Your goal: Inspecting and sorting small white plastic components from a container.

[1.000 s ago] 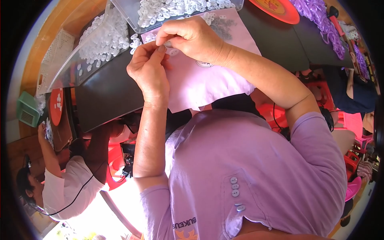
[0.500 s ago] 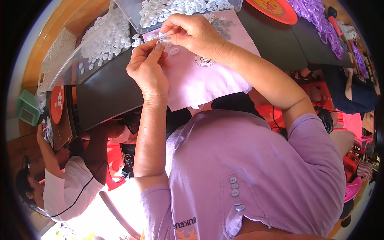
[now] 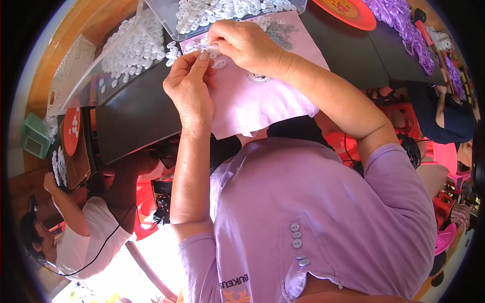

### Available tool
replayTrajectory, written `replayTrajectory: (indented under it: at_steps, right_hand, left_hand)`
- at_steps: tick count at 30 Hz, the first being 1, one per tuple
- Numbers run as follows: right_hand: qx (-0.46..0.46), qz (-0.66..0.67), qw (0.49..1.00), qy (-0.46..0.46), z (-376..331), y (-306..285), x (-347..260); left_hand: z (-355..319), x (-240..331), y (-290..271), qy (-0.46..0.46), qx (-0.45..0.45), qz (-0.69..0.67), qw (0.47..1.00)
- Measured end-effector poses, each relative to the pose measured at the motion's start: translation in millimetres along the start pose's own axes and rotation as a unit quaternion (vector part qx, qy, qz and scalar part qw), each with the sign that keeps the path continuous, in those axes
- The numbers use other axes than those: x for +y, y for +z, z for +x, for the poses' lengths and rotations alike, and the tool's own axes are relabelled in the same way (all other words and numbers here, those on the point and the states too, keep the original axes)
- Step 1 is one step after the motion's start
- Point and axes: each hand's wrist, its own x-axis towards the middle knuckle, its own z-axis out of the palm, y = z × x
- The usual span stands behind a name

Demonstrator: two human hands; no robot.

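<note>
Both hands meet at the far middle of the dark worktop [image 3: 136, 116], over a pale pink sheet [image 3: 262, 96] that lies spread on it and hangs a little over the near edge. The left hand [image 3: 191, 86] is closed in a pinch, fingertips pressed on a small white plastic ring piece [image 3: 204, 48]. The right hand [image 3: 242, 43] is closed too, thumb and forefinger nipping the same piece from the other side. One more white piece [image 3: 220, 64] lies loose on the sheet just below the fingers, and a round dark printed mark [image 3: 258, 77] shows on the sheet near the right wrist.

Two clear plastic trays hold heaps of the same white pieces, too many to count: one tray [image 3: 222, 12] at the far edge just beyond the hands, the other [image 3: 121, 53] to the far left, tilted. Left of that stands one white lattice basket [image 3: 68, 63]. One red round lid [image 3: 348, 10] sits at the far right, next to a pile of purple pieces [image 3: 404, 20]. At the left, another person in a white shirt [image 3: 86, 242] works beside a second red round plate [image 3: 71, 130] and one green box [image 3: 35, 141].
</note>
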Motion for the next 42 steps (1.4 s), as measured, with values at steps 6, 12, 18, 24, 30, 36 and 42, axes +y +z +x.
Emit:
replayTrajectory:
  at_steps: [6, 12, 18, 24, 30, 36, 42]
  right_hand:
    - [-0.028, 0.048, 0.998, 0.008, -2, 2, 0]
    - [-0.029, 0.077, 0.996, 0.032, -4, 7, -3]
    - [-0.024, 0.084, 0.996, 0.018, 2, 10, 4]
    - [-0.030, -0.179, 0.981, -0.075, 0, -8, 3]
    - [-0.156, -0.249, 0.948, -0.122, -7, -8, -7]
    - [-0.206, -0.226, 0.947, -0.099, -7, -11, -10]
    - [-0.186, -0.233, 0.948, -0.111, -6, -15, -13]
  left_hand:
    - [-2, 0, -3, -0.011, -0.023, 0.033, 0.999]
    - [0, 1, -2, -0.029, -0.010, 0.047, 0.998]
    - [5, -1, -1, -0.035, 0.009, 0.053, 0.998]
    - [5, -3, -4, 0.000, 0.057, -0.064, 0.996]
    - [2, 0, -4, 0.010, 0.043, -0.069, 0.997]
    - [-2, 3, -2, -0.004, 0.035, -0.062, 0.997]
    - [-3, 2, -1, -0.007, 0.029, -0.063, 0.998]
